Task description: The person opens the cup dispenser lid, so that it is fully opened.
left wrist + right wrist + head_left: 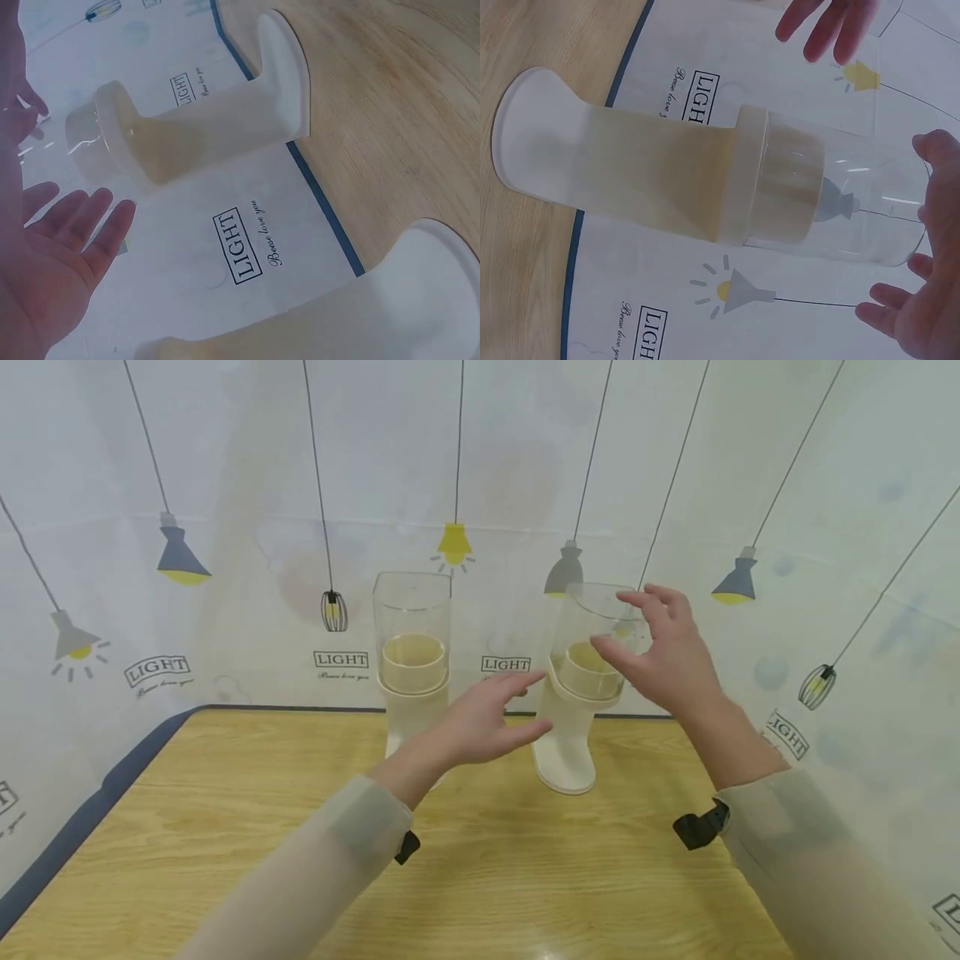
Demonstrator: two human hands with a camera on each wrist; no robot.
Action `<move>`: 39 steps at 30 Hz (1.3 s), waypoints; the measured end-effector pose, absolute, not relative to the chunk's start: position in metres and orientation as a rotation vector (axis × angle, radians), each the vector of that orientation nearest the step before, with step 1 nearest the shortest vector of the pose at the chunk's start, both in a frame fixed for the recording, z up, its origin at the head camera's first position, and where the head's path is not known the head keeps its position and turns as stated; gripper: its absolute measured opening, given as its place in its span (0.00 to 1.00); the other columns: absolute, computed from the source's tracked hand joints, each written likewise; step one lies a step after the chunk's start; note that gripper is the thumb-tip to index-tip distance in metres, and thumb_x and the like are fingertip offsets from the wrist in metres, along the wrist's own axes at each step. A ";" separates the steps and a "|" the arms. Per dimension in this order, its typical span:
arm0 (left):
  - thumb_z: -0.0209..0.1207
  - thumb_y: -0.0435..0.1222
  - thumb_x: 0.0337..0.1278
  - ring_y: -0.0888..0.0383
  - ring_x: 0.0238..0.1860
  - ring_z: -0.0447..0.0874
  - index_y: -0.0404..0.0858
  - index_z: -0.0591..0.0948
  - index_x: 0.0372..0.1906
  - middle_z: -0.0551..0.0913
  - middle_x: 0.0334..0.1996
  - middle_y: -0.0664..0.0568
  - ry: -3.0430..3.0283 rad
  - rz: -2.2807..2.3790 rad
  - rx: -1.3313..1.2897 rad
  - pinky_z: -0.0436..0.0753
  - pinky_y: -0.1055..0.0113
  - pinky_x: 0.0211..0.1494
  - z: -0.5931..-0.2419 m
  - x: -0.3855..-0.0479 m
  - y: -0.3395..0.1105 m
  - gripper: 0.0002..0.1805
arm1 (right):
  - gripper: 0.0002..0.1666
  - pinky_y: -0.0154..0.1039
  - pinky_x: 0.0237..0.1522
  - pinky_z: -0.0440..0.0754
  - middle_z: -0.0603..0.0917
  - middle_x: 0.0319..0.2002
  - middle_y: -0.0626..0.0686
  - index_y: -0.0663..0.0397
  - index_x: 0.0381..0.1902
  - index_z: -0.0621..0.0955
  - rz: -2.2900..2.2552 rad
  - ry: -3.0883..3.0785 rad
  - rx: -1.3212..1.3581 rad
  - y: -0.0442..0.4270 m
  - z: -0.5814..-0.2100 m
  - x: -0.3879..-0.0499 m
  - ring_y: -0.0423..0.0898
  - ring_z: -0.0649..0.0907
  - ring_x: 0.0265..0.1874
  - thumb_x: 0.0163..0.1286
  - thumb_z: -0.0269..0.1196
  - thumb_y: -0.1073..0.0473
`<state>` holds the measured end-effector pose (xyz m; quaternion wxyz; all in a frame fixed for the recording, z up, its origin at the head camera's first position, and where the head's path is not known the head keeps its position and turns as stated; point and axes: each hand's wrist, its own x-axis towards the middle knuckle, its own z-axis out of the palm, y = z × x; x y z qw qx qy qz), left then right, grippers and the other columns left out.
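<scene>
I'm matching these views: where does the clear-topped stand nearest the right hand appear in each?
Head: clear-topped stand right of centre, by the right hand.
Left wrist: stand upper left, sideways.
Right wrist: stand across the middle, sideways.
Shared landmark: LIGHT print, just left of, below and above it respectively.

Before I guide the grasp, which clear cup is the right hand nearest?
The right cup: the right hand is beside its top; the left cup is farther.

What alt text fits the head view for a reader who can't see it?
A person's right grip is at the top of the right clear container, contact unclear; the left grip hovers lower, empty. A similar left container is alongside; both top pale stands on a wooden table before a lamp-print backdrop.
</scene>
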<state>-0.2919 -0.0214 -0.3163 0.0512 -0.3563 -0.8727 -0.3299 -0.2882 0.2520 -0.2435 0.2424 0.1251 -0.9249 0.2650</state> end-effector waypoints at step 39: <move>0.68 0.59 0.71 0.41 0.87 0.60 0.44 0.45 0.92 0.55 0.89 0.42 -2.674 -1.349 -0.775 0.67 0.42 0.87 -0.331 -0.323 0.043 0.60 | 0.46 0.71 0.68 0.81 0.62 0.81 0.58 0.62 0.74 0.69 1.175 -2.273 0.495 0.253 -0.280 -0.305 0.65 0.74 0.75 0.64 0.79 0.59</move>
